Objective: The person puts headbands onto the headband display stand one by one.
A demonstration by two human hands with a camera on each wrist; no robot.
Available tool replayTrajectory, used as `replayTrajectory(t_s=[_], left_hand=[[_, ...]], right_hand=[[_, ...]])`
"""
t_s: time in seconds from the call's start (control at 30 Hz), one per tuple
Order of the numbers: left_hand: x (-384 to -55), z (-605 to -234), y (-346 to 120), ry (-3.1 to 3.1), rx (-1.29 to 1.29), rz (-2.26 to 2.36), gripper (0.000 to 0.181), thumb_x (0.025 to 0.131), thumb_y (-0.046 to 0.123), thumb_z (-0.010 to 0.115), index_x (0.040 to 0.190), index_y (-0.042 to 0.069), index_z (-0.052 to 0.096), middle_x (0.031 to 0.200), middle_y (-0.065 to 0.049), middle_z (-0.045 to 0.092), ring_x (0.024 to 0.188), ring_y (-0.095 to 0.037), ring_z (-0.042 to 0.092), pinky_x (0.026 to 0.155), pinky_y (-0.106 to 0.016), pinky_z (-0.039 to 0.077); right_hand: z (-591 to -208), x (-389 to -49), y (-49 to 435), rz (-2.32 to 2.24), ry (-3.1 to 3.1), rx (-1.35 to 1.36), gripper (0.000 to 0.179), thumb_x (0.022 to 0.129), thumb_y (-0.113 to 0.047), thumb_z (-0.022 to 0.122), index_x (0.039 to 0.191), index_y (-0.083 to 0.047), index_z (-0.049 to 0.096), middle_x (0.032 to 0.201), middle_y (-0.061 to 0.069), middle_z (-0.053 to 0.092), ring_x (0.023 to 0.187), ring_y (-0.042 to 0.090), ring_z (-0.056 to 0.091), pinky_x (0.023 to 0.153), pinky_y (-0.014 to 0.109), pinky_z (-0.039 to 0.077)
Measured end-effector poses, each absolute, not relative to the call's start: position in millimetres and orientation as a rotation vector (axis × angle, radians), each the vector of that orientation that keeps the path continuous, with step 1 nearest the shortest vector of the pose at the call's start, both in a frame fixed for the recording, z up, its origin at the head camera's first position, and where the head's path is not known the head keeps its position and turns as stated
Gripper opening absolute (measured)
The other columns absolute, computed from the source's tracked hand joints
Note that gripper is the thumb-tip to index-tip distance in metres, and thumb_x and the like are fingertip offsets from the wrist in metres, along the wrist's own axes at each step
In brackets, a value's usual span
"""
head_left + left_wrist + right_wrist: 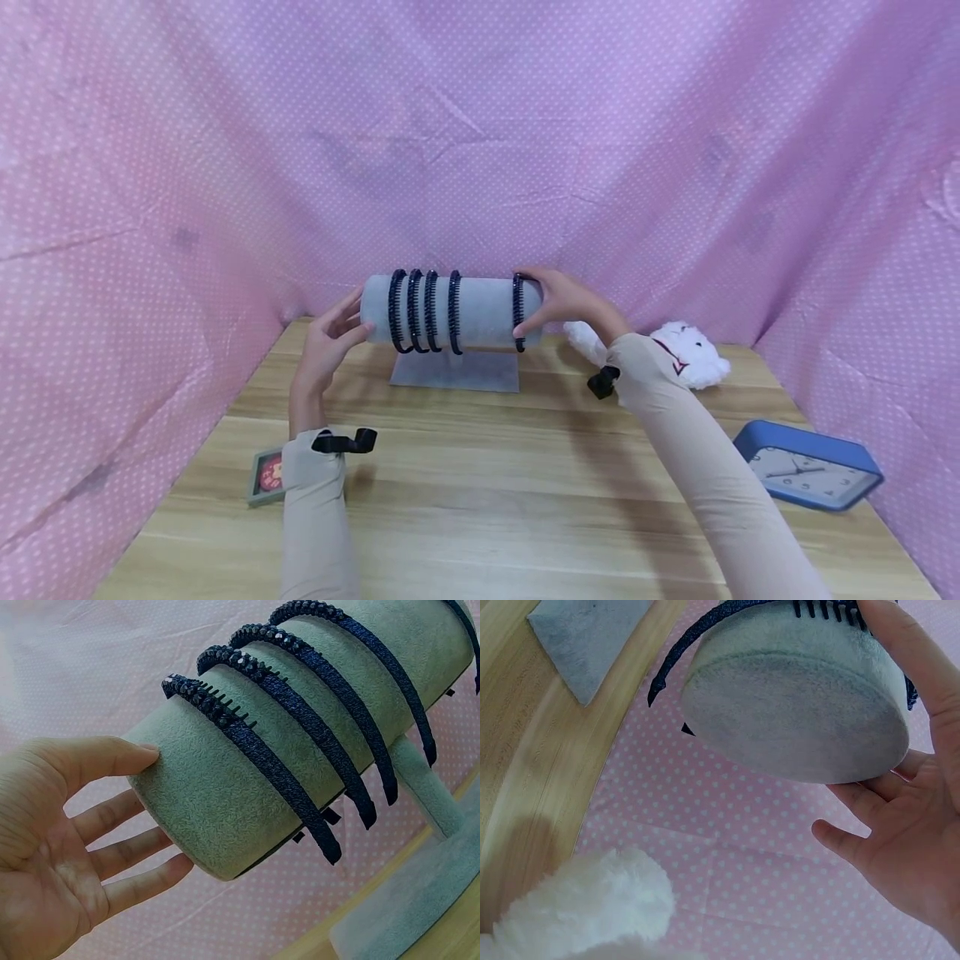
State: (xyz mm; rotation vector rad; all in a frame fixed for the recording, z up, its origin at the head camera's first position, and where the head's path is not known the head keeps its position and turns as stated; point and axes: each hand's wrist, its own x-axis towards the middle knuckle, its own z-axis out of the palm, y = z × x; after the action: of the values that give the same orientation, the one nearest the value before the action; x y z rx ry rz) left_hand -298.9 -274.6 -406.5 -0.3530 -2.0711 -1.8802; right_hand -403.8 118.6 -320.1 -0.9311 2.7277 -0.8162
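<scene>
A grey, velvety headband stand (487,312) lies across the back of the table, its cylinder raised on a flat base (457,377). Several dark headbands (281,754) with beads and comb teeth sit round its left and middle part. Another dark headband (518,312) is round the right end. My left hand (322,350) holds the cylinder's left end, thumb in front and fingers behind. At the other end my right hand (566,300) grips the single headband, thumb on its front and fingers over the top. In the right wrist view the fingertips are partly hidden behind the cylinder.
A white plush toy (690,354) lies behind my right forearm. A blue clock (813,467) stands at the right, and a small green-framed picture (266,477) lies by my left sleeve. Pink dotted cloth (480,167) surrounds the wooden table (480,517).
</scene>
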Motion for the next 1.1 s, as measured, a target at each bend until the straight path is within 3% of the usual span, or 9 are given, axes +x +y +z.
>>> replayTrajectory(t_s=[0.1, 0.3, 0.4, 0.63, 0.83, 1.1], left_hand=[[-300.0, -406.4, -275.1, -2.067, -0.342, -1.887, 0.058, 0.098, 0.002, 0.065, 0.152, 0.009, 0.048, 0.147, -0.009, 0.058, 0.119, -0.007, 0.06, 0.091, -0.016, 0.055], [-295.7, -401.8, -273.7, -2.082, -0.313, -1.887, 0.059, 0.097, -0.003, 0.063, 0.153, 0.003, 0.044, 0.152, -0.025, 0.048, 0.117, -0.006, 0.06, 0.09, -0.016, 0.056], [-288.9, -393.4, -269.3, -2.092, -0.309, -1.889, 0.058, 0.097, -0.004, 0.063, 0.152, 0.0, 0.044, 0.152, -0.028, 0.047, 0.116, -0.006, 0.06, 0.091, -0.017, 0.056], [-285.7, -389.7, -266.0, -2.073, -0.335, -1.89, 0.057, 0.097, -0.002, 0.064, 0.151, 0.001, 0.046, 0.147, -0.017, 0.057, 0.116, -0.007, 0.061, 0.09, -0.017, 0.056], [-298.3, -405.0, -272.4, -2.07, -0.325, -1.881, 0.057, 0.098, 0.004, 0.066, 0.152, 0.011, 0.049, 0.147, -0.014, 0.057, 0.118, -0.007, 0.061, 0.091, -0.016, 0.055], [-299.5, -407.8, -274.3, -2.062, -0.31, -1.898, 0.06, 0.097, 0.0, 0.065, 0.153, 0.007, 0.045, 0.147, -0.013, 0.056, 0.118, -0.008, 0.06, 0.091, -0.016, 0.055]], right_hand=[[-320.9, -405.1, 116.2, -0.821, 2.724, -0.925, 0.115, 0.065, -0.041, 0.097, 0.158, -0.01, 0.036, 0.158, 0.013, 0.045, 0.142, 0.032, 0.044, 0.116, 0.052, 0.04], [-321.4, -404.2, 108.0, -0.779, 2.748, -0.92, 0.115, 0.065, -0.044, 0.096, 0.157, -0.011, 0.037, 0.154, 0.013, 0.048, 0.138, 0.031, 0.047, 0.115, 0.052, 0.041], [-319.5, -401.7, 104.5, -0.769, 2.749, -0.91, 0.115, 0.065, -0.044, 0.096, 0.158, -0.012, 0.036, 0.152, 0.013, 0.05, 0.136, 0.032, 0.049, 0.113, 0.052, 0.043], [-318.4, -403.0, 97.2, -0.74, 2.757, -0.928, 0.116, 0.065, -0.046, 0.096, 0.158, -0.013, 0.036, 0.149, 0.012, 0.052, 0.132, 0.031, 0.052, 0.11, 0.051, 0.045], [-318.7, -399.2, 87.0, -0.743, 2.763, -0.945, 0.116, 0.064, -0.045, 0.096, 0.158, -0.013, 0.035, 0.149, 0.012, 0.053, 0.131, 0.031, 0.053, 0.11, 0.051, 0.045], [-321.5, -397.9, 77.6, -0.692, 2.805, -0.925, 0.119, 0.064, -0.049, 0.095, 0.16, -0.018, 0.033, 0.152, 0.011, 0.051, 0.135, 0.032, 0.05, 0.114, 0.054, 0.042]])
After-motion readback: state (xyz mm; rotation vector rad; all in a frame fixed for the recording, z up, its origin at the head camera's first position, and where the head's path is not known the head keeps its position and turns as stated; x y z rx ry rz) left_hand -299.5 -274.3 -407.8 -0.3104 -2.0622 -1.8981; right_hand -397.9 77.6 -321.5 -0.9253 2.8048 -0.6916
